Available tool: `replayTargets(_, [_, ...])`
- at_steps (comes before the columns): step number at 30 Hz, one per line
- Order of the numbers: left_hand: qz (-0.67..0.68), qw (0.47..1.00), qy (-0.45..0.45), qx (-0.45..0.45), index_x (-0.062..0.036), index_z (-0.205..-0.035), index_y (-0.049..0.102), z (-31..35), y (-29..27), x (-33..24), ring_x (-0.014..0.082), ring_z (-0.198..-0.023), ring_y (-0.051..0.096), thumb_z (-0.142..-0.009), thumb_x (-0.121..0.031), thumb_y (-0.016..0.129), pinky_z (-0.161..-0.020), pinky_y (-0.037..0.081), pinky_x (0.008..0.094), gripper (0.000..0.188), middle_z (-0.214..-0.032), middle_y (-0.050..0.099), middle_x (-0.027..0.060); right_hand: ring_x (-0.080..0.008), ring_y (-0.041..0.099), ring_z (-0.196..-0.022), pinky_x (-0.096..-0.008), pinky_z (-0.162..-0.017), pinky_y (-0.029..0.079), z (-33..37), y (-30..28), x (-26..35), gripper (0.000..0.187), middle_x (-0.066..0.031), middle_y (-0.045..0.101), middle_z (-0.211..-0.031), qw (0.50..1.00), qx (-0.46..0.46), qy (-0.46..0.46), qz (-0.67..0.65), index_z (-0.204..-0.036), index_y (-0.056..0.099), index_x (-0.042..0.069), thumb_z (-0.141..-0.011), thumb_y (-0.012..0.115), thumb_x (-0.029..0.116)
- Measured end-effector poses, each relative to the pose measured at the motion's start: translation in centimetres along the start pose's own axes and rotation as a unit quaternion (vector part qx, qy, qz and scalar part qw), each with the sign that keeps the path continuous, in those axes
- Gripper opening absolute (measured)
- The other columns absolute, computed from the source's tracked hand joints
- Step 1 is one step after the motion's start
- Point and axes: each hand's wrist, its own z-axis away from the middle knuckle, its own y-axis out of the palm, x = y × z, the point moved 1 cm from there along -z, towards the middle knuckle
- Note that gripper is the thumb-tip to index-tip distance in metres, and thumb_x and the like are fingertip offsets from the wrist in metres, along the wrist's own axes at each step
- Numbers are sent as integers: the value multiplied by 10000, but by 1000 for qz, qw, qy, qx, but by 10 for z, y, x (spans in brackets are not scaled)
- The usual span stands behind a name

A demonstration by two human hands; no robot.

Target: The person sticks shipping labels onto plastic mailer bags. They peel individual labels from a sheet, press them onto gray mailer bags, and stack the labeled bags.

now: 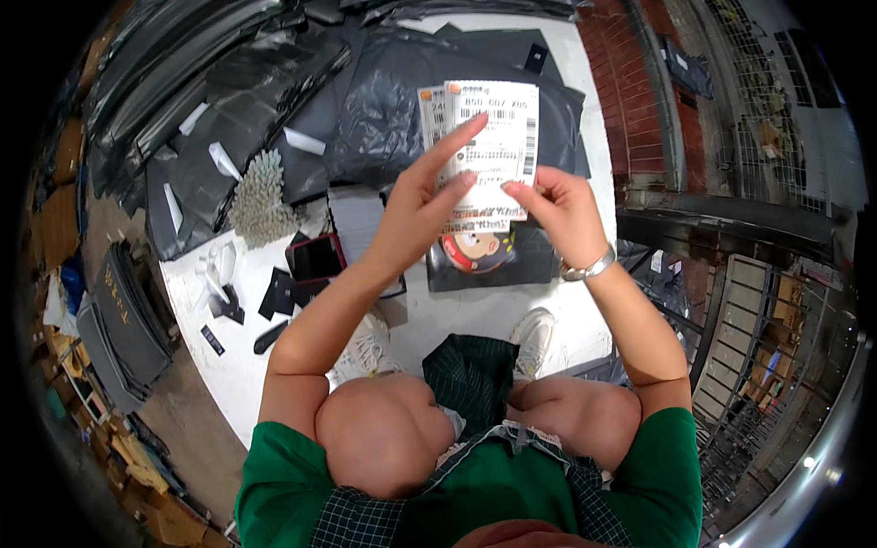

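Observation:
A small stack of white shipping labels [498, 146] with printed barcodes is held up in front of me, over the work surface. On its left side, my left hand [425, 201] grips the stack; the thumb lies across the front and the index finger stretches over the upper part. Other left fingers are hidden. My right hand [568, 215] pinches the lower right edge between thumb and fingers, with a silver watch or bracelet [589, 266] at the wrist. Below the labels lies a dark plastic package [534, 267] with a colourful cartoon figure [475, 251] on it.
Black plastic mailing bags [384, 110] cover the far side of the white table [585, 315]. Left of centre stand a bundle of pale stems [263, 203], a red-edged phone [315, 258] and small black tags [277, 292]. A folded dark chair [119, 320] is at left; racks [749, 338] are at right.

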Motion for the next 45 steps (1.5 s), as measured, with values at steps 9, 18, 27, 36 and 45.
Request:
replayTargets(9, [44,994,-98,-20,-91,-1310,410,5,-19,15,119,-1164,405,-863,-25,429,-954,325,245,452,-1326,413,57,-18,493,-561,-174,-478,413,-15,9,-28,177,4,592,-684,997,15,64,-39,-839,625,-18,-831,609,158])
replayTargets(18, [17,976,-215,-42,-9,-1016,614,11,-47,50,78,-801,557,-845,-61,501,-745,433,206,212,-925,619,48,-92,614,-643,-188,-535,467,-27,6,-25,239,-70,646,-812,987,3,101,-126,-969,603,-35,-886,527,176])
replayTargets(27, [-11,974,-219,-61,28,-838,656,5,-36,58,64,-688,557,-762,-97,643,-634,442,201,146,-775,641,41,-121,617,-591,-194,-531,474,-30,8,-33,233,-93,643,-779,982,2,114,-151,-963,580,-26,-885,528,188])
replayTargets(36, [-40,981,-175,-70,8,-761,622,6,-30,46,46,-676,525,-753,-78,625,-617,414,190,87,-727,607,14,-238,566,-724,-302,-643,450,-26,32,-21,286,-91,608,-828,943,9,-268,196,-925,575,-9,-720,676,162])
replayTargets(45, [496,837,169,-156,-13,-855,566,3,-192,7,152,-743,567,-764,-118,577,-680,503,266,139,-814,580,71,-157,603,-684,-271,-586,467,-158,-16,-63,193,-44,612,-728,946,-247,12,-208,-821,589,33,-887,500,192])
